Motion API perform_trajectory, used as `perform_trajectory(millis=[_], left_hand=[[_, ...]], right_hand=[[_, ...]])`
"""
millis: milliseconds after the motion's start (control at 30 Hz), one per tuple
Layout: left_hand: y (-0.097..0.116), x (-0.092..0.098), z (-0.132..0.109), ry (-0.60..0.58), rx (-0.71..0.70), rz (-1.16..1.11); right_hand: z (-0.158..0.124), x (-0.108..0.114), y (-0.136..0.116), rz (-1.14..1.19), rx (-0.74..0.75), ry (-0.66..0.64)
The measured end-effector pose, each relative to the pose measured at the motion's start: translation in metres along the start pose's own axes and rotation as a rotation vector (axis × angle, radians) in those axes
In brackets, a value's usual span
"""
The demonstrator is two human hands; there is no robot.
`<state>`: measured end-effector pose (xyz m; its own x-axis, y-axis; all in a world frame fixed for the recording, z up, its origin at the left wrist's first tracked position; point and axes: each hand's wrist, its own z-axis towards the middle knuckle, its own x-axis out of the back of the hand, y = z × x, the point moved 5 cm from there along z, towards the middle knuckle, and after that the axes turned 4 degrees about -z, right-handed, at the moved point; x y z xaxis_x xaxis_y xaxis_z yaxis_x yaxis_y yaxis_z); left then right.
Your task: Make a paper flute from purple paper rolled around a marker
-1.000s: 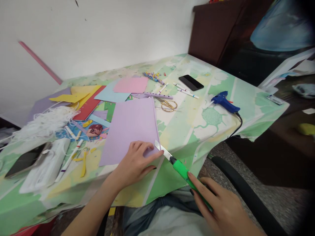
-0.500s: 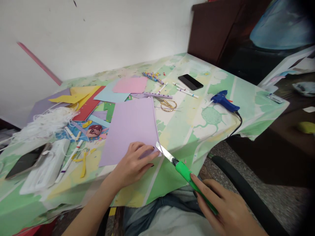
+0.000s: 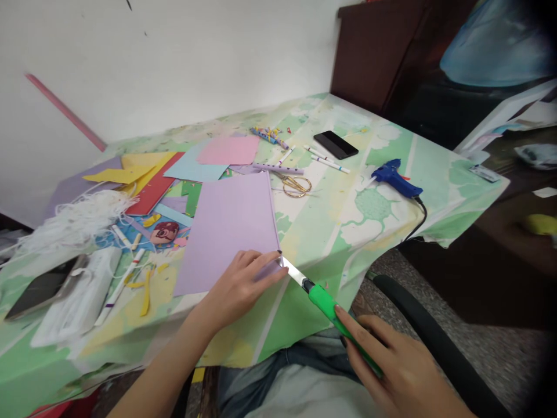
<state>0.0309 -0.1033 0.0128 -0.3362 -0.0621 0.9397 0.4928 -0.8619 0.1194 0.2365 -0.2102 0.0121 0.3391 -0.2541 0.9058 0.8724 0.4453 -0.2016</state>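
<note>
A sheet of purple paper point(image 3: 230, 220) lies near the table's front edge, with a narrow folded strip along its right side. My left hand point(image 3: 243, 281) holds it at the near right corner, the fingertips on either side of the strip's end. My right hand point(image 3: 391, 354) is closed around the green handle of a utility knife point(image 3: 322, 299). Its extended blade points up and left, and the tip reaches the paper's corner, partly hidden by my left fingers.
Gold-handled scissors point(image 3: 296, 186), a rolled purple paper tube point(image 3: 278, 169), markers point(image 3: 329, 164), a black phone point(image 3: 336, 144) and a blue glue gun point(image 3: 398, 179) lie beyond. At left are coloured sheets point(image 3: 152, 191), tangled white string point(image 3: 82, 223) and another phone point(image 3: 43, 287).
My left fingers have moved slightly right, onto the strip's end and over the blade tip. The knife has barely shifted.
</note>
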Motion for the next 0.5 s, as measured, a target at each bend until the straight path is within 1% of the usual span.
perform_trajectory(millis=[267, 367, 500], left_hand=[[-0.0049, -0.0002, -0.0104, -0.008, 0.028, -0.076], [-0.0072, -0.0017, -0.0106, -0.033, 0.054, -0.111], [-0.009, -0.0007, -0.0085, -0.022, 0.065, -0.146]], right_hand=[[-0.0032, -0.0001, 0.0008, 0.009, 0.01, -0.003], [-0.0026, -0.0003, -0.0003, 0.003, 0.011, -0.002], [-0.0012, 0.0011, -0.0043, 0.006, 0.01, 0.004]])
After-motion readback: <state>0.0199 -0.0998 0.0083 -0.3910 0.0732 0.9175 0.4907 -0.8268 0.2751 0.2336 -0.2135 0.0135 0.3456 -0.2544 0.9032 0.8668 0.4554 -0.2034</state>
